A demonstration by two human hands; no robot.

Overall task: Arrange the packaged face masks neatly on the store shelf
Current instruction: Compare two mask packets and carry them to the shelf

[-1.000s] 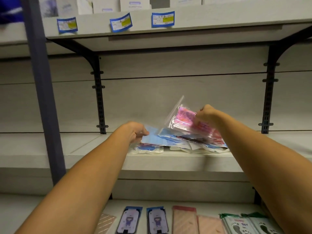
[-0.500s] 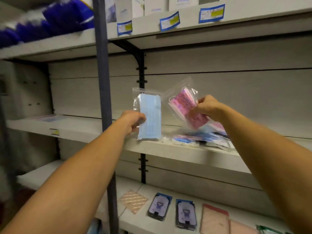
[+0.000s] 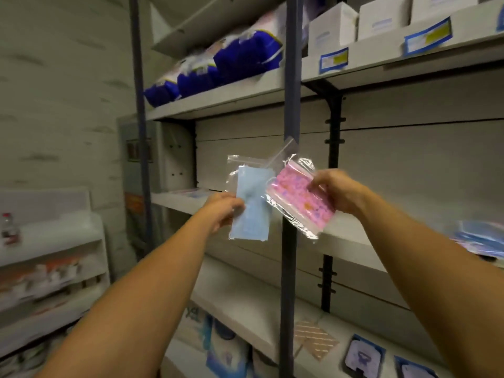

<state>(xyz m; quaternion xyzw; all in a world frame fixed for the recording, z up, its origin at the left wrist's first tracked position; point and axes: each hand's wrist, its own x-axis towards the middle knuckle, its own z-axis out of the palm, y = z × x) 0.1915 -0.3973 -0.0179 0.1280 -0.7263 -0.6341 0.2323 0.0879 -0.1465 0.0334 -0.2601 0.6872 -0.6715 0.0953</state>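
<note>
Clearly blue mask pack [image 3: 252, 208] between left fingers [image 3: 234, 207]

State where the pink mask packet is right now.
Head view, centre-right: the pink mask packet is held up by the right hand, beside the blue mask packet.

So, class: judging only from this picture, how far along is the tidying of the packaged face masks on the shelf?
Done: nothing clearly; no neat row of masks shows. In hand: the left hand grips a blue mask packet, the right hand pinches a pink patterned packet, both held in the air in front of the shelf. Left: placing these two, plus a blurred pile of packets lying loosely at the far right of that shelf.
</note>
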